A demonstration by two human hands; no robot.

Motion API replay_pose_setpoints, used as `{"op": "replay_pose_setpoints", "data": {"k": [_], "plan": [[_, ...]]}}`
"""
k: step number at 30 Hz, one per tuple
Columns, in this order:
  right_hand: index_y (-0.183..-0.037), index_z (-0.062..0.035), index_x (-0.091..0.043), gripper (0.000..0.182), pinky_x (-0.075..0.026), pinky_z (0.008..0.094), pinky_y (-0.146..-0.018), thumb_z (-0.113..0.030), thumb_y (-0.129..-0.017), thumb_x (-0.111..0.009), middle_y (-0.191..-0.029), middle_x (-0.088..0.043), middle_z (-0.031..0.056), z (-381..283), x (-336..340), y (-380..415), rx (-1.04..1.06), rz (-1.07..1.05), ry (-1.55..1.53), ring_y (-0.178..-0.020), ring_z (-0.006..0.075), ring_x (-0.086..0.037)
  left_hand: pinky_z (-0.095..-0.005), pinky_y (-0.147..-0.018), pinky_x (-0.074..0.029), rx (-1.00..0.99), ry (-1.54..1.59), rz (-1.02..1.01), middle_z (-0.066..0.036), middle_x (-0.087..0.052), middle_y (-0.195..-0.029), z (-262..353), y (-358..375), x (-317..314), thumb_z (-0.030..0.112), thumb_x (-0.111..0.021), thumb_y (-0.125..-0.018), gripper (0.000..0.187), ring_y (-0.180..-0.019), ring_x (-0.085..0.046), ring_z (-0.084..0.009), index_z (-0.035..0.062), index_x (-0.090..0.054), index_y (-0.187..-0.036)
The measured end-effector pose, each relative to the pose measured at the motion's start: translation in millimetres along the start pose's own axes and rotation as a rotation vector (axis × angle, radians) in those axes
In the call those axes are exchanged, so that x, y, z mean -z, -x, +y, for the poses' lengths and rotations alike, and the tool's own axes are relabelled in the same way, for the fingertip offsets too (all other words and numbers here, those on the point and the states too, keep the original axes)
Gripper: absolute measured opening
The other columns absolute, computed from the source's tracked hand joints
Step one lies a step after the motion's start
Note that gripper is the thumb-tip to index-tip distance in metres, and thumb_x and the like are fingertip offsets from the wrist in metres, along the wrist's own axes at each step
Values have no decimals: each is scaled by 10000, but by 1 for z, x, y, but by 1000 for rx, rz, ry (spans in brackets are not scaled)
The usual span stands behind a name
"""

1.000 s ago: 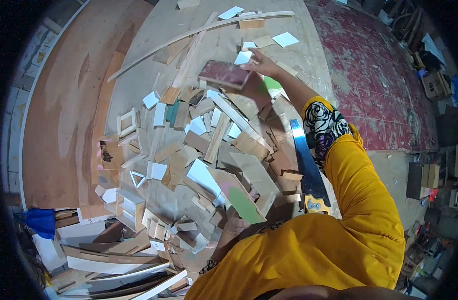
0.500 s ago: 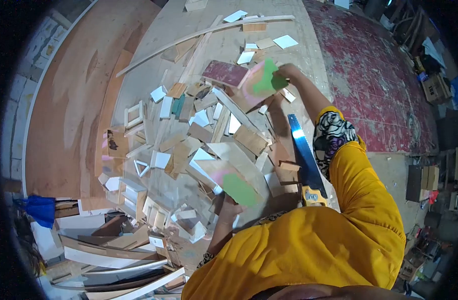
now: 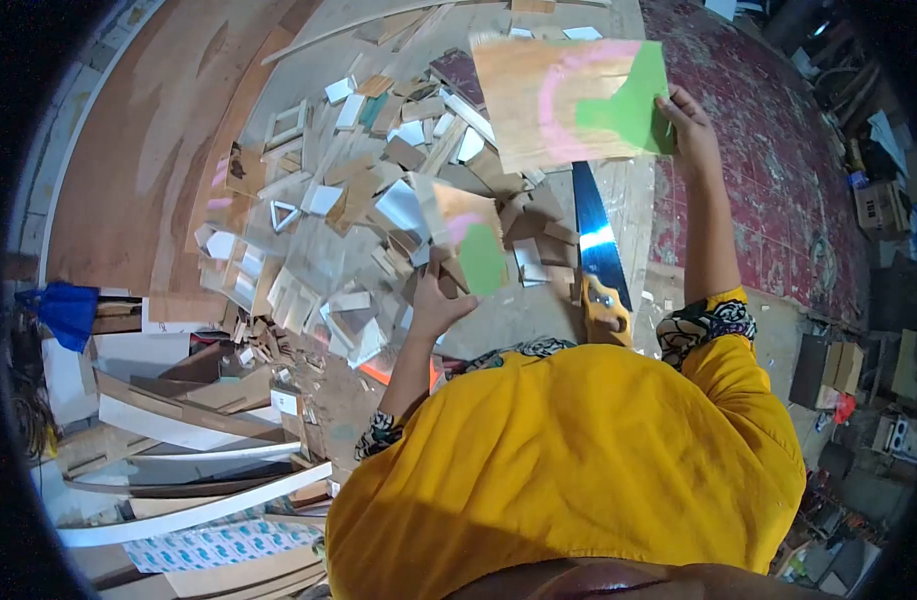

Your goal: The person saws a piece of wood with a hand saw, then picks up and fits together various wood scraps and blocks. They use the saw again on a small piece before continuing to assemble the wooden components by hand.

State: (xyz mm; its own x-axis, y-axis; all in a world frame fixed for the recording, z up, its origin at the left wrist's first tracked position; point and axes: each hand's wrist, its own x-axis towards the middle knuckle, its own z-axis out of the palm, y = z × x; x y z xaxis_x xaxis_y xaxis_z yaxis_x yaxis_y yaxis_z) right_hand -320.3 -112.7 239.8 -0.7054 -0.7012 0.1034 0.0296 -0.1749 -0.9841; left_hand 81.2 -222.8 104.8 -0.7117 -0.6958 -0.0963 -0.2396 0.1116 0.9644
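My right hand [image 3: 690, 122] grips the edge of a large plywood piece [image 3: 523, 100] painted with a pink arc and a green shape, raised at the upper right. My left hand [image 3: 438, 300] is closed on a smaller plywood piece [image 3: 483, 215], also with pink and green paint, above the near side of the scrap pile. A handsaw [image 3: 600, 240] with a wooden handle lies between my arms, its blade pointing away from me; the large piece hides its tip.
Several wood and white board offcuts [image 3: 353, 200] cover the worktable. A long plywood sheet [image 3: 128, 200] lies at the left, with curved strips [image 3: 208, 510] stacked at lower left. Dark red flooring [image 3: 768, 190] lies to the right. A blue cloth or bag [image 3: 63, 315] hangs at the left.
My right hand has lifted the large plywood piece up and to the right, turning its painted face toward me. The smaller piece in my left hand has been raised and tilted upright. The view has shifted.
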Motion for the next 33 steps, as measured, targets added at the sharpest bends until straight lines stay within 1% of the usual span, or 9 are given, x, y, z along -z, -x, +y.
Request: {"op": "replay_pose_setpoints", "data": {"k": [3,6,10,12,14,17,19,20,33], "plan": [[-1024,-50,-590,165,-426,227,-757,-108,-883,-526,-910,-595,12,-29,-9,15,74,-109,-162,-869,106,-557,-343,-1007,-315,-36,-127,-119,-189,-417,-1287,-10,7,-5,263,-782,-498,1052,-1206,-394,-297,12,-252,-1371],[-1109,-21,-525,225,-411,266,-832,-78,-893,-501,-1015,-580,51,-48,-33,12,371,-214,-292,-926,124,-536,-314,-1005,-314,-71,251,-294,-77,-445,-1259,8,27,-18,58,-763,-516,966,-1197,-394,-174,26,-274,-1348],[-1094,-21,-552,222,-410,284,-862,-76,-880,-532,-999,-598,53,-62,-58,-3,460,-481,77,-950,127,-537,-306,-1012,-305,18,304,-548,-62,-411,-1306,42,37,-20,-47,-762,-464,1029,-1222,-381,-173,56,-261,-1357],[-1104,-38,-566,234,-427,289,-867,-59,-873,-543,-1006,-613,48,-79,-79,0,429,-627,230,-953,133,-549,-323,-1033,-285,45,352,-576,-100,-384,-1325,49,43,-21,-4,-760,-468,1104,-1224,-380,-204,50,-164,-1395],[-1041,-20,-577,181,-418,270,-847,-37,-862,-547,-963,-606,37,-103,-106,13,374,-1052,232,-929,112,-541,-339,-1054,-264,76,398,-604,-138,-357,-1345,56,48,-23,38,-759,-471,1185,-1227,-379,-236,45,-66,-1433],[-1025,-6,-579,170,-411,259,-828,-37,-860,-549,-952,-603,29,-104,-126,13,413,-1242,275,-916,107,-531,-325,-1040,-291,115,476,-771,-126,-403,-1313,71,52,-27,28,-752,-477,1066,-1197,-420,-220,65,-222,-1401],[-1044,-8,-581,192,-409,261,-826,-46,-858,-555,-965,-605,30,-95,-138,17,416,-1320,256,-915,108,-528,-410,-1035,-315,-246,153,-657,-132,-401,-1330,75,54,-28,159,-758,-532,924,-1204,-431,-273,101,-327,-1348],[-1064,-10,-583,213,-408,263,-824,-55,-856,-561,-977,-607,30,-91,-143,19,421,-1402,244,-915,110,-524,-410,-1035,-315,-240,149,-664,-132,-401,-1330,75,56,-28,159,-758,-532,924,-1204,-431,-273,101,-327,-1348],[-1056,-14,-580,216,-413,255,-791,-117,-872,-535,-911,-594,12,-85,-156,47,252,-1235,384,-859,90,-521,-477,-1019,-323,26,835,-602,-140,-396,-1335,71,49,-35,264,-734,-570,896,-1207,-423,-317,124,-323,-1353]]}}
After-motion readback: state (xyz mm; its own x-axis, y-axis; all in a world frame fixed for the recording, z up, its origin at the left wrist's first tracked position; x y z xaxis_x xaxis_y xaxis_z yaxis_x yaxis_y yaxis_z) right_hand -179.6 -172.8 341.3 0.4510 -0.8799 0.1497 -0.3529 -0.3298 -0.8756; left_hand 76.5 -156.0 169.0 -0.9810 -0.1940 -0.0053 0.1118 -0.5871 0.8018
